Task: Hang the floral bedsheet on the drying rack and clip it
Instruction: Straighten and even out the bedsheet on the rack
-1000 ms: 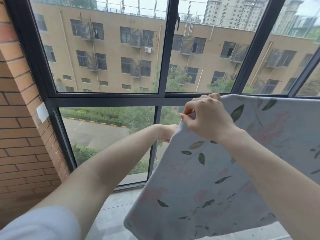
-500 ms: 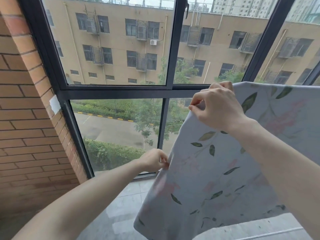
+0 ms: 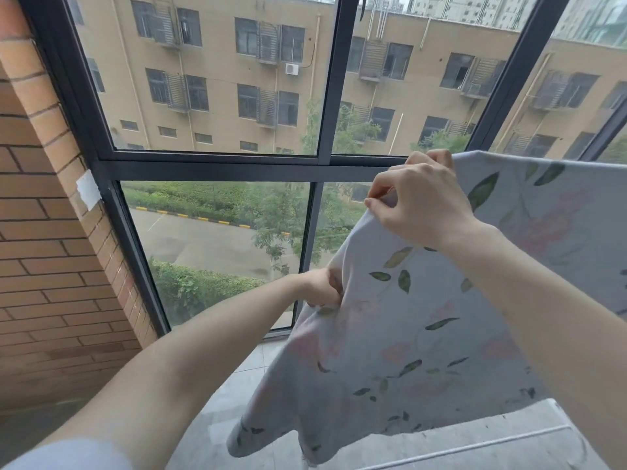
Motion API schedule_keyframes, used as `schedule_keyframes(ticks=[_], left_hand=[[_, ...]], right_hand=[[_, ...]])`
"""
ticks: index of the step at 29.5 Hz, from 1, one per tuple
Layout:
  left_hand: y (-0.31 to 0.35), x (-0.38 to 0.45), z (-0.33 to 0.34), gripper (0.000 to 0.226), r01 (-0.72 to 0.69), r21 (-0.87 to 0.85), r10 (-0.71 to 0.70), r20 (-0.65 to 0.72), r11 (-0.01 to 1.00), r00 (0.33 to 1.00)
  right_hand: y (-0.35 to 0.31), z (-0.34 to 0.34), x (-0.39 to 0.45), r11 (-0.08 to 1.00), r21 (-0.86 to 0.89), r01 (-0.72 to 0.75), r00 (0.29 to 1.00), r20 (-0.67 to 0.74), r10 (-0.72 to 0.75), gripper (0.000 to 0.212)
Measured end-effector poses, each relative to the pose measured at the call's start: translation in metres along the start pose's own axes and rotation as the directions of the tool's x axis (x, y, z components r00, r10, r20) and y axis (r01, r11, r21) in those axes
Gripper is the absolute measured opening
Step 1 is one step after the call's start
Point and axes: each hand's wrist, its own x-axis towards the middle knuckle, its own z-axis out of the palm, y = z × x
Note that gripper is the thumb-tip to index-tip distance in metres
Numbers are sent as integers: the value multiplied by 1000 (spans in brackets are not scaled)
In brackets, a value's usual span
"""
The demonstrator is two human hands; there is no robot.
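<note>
pinching the top corner of the floral bedsheet (image 3: 424, 334) with our right hand (image 3: 419, 205), fingers curled tight, we hold it up before the window frame (image 3: 217, 167). our left hand (image 3: 322, 288) grips the sheet's left edge lower down, fingers closed into the fabric. the sheet hangs over the tiled floor (image 3: 251, 395), beside a brick wall (image 3: 44, 252).

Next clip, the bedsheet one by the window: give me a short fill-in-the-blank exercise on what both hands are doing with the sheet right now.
1. The right hand pinches the floral bedsheet at its ____ edge.
2. The left hand grips the sheet's side edge, ____ the right hand.
3. The wall left of the window frame is made of ____.
4. The number of clips visible on the sheet is ____.

Missing words: top; below; brick; zero
</note>
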Motion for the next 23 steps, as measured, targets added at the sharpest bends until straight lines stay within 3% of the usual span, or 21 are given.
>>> schedule_keyframes(ticks=[2,3,6,8,10,11,14,19,23], left_hand=[[-9,0,8,26,79,-69,-66,175,994,982],[-13,-2,8,33,115,-136,-88,186,984,979],[-28,-1,2,35,154,-272,-161,-3,950,987],[-34,1,-5,32,151,-229,-188,-149,962,971],[-34,0,-8,47,120,-258,-190,-267,959,945],[-31,-1,-9,50,91,-279,-182,-320,956,930],[-27,6,-18,17,4,-200,-81,-378,980,922],[-6,7,-56,28,-54,-16,46,-322,998,946],[48,13,-75,32,-198,-12,185,-309,980,933]], right_hand=[[1,0,-1,1000,5,0,1000,5,0,20],[2,-1,-2,1000,0,1,1000,8,-1,20],[4,-2,-4,1000,2,7,1000,12,-7,19],[4,-2,-4,1000,7,13,1000,9,-13,19],[2,-2,-3,1000,6,20,1000,9,-20,19],[2,-2,-2,1000,6,21,1000,8,-21,19],[1,-1,-2,1000,9,28,1000,6,-28,19],[4,-1,-2,999,29,34,999,10,-35,18],[7,-1,-2,998,48,44,999,13,-44,17]])
